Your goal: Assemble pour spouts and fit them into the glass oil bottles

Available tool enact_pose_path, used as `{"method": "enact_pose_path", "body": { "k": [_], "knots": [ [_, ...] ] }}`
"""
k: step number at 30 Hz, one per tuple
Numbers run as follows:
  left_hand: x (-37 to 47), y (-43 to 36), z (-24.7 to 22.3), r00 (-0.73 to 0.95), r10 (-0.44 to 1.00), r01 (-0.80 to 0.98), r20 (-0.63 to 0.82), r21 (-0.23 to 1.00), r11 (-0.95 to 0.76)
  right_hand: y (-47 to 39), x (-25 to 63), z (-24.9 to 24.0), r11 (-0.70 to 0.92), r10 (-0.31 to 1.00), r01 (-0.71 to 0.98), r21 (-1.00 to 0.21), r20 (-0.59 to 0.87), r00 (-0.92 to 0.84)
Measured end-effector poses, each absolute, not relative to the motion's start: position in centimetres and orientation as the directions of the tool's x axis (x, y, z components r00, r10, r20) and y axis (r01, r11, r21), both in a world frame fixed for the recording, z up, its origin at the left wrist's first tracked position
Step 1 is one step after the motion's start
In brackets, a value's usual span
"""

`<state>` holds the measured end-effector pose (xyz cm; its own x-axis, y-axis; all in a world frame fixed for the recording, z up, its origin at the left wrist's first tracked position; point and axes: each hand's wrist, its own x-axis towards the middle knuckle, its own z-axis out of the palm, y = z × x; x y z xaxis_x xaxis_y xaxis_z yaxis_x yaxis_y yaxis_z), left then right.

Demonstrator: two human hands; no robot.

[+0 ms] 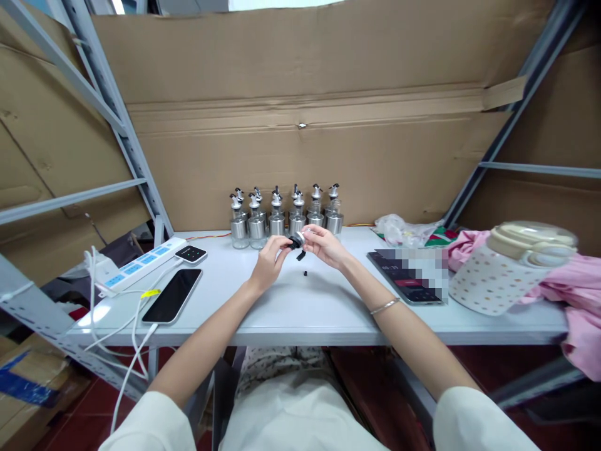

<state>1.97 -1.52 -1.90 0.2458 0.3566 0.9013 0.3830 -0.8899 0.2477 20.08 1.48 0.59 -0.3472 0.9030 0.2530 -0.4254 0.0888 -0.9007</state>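
Above the middle of the white table (291, 313), both my hands meet at a small black and silver spout piece (297, 240). The fingers of my left hand (272, 258) are closed on its dark side. My right hand (326, 245) pinches the pale, shiny end from the other side. A black flap or cap hangs just below the piece, between the hands. On the tabletop under them lies a tiny black part (305, 273). Behind my hands, rows of glass bottles with steel sleeves and pourer tops (256, 222) stand upright.
At the left are a power strip (145, 260), a small black-faced device (191, 254), a phone (173, 295) and white cables. A tablet (406, 275), patterned container (498, 279), plastic bag (401, 230) and pink cloth (570, 288) occupy the right. Cardboard (300, 156) rises behind.
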Motion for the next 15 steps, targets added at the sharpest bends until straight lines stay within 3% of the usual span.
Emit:
{"method": "enact_pose_path", "body": {
  "k": [10,15],
  "knots": [
    [2.0,-0.6,-2.7,0.223,0.496,0.307,0.839,0.422,-0.853,1.2,19.9,0.7,0.131,0.896,-0.383,-0.914,0.274,-0.349],
    [2.1,-0.1,-3.1,0.377,0.531,0.296,0.759,0.444,-0.846,1.1,19.8,0.9,0.15,0.898,-0.355,-0.923,0.278,-0.342]
  ]
}}
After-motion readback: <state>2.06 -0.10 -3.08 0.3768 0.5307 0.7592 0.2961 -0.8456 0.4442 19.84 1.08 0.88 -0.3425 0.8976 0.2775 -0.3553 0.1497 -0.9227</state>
